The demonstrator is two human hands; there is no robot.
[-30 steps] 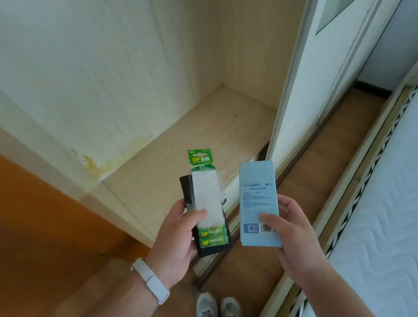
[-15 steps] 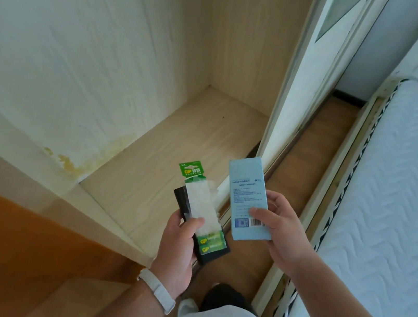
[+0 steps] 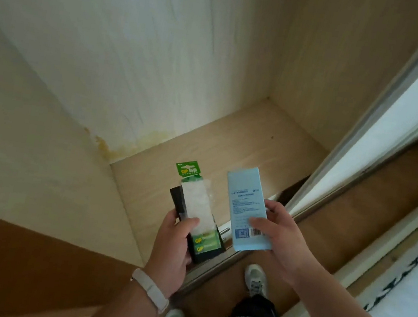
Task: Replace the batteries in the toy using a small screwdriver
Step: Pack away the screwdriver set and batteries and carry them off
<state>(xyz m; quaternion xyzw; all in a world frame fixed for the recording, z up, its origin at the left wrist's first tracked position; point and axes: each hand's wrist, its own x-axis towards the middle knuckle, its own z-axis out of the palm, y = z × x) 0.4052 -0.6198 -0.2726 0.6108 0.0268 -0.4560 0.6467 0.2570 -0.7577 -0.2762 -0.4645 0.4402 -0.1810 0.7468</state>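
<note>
Your left grip (image 3: pixel 174 246) is curling round the green battery pack (image 3: pixel 196 205) plus a black slab (image 3: pixel 176 199) behind it; your right grip (image 3: pixel 279 240) is pinching the pale blue box (image 3: pixel 247 205). Both are hovering over the wardrobe shelf (image 3: pixel 246 142), so I'm guessing setting them down first is making opening easier.

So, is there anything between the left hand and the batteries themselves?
Yes. The batteries sit inside the GP blister pack; its clear plastic lies between them and the left hand, whose thumb presses on it. The right hand holds a light blue box.
</note>
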